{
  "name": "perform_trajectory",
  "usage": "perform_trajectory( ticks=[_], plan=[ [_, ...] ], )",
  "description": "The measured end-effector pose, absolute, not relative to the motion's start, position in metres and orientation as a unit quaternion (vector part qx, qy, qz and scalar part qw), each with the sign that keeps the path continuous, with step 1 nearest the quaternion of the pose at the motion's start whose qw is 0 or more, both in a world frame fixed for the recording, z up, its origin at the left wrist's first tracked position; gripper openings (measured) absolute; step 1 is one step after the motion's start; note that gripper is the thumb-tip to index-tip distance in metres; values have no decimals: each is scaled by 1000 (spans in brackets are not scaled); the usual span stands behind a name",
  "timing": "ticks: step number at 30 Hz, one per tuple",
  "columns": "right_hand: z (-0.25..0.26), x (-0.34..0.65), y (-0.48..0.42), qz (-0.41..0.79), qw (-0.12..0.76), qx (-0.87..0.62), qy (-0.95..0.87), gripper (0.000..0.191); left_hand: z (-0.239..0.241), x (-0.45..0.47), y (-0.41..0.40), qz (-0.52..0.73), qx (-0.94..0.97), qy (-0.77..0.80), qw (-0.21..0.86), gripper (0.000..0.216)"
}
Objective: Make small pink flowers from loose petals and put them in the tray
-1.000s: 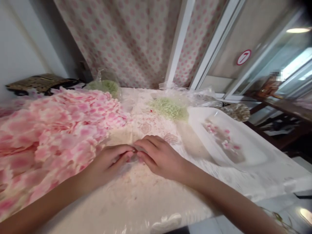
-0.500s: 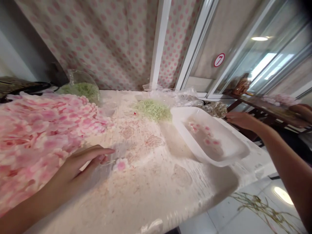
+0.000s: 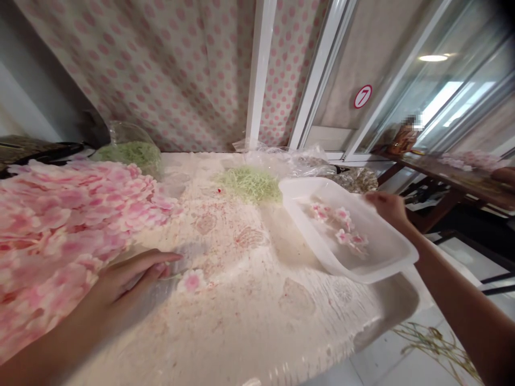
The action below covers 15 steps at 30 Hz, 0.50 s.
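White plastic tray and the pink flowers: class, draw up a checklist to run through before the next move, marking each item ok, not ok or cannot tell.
1. The right hand is at the rim of the white plastic tray: ok.
2. The pink flowers lie inside the tray: ok.
3. The loose pink flower is within reach of the left hand: ok.
4. The left hand is clear of the heap of pink petals: not ok, it lies against the edge.
5. The left hand is empty: cannot tell.

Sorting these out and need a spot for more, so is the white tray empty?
Not empty: small pink flowers lie in the white plastic tray, gathered in its middle with bare tray floor around them.
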State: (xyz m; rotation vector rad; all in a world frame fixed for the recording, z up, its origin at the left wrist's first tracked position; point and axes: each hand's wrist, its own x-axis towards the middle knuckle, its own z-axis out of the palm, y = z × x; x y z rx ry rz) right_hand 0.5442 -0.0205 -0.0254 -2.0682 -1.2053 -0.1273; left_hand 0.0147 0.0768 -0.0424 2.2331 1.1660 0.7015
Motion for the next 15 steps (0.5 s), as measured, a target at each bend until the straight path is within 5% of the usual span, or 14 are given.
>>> perform_trajectory(
  ticks=[4,9,15],
  plan=[
    [14,536,-13,-31,348,-789,-505,41,-42,14,75,266,800,457,283,23],
    [33,502,-18,70,226,-738,-632,26,-38,12,72,258,797,475,270,26],
    [24,416,-12,-31,234,-687,-687,18,-30,13,69,244,817,436,289,24]
  ],
)
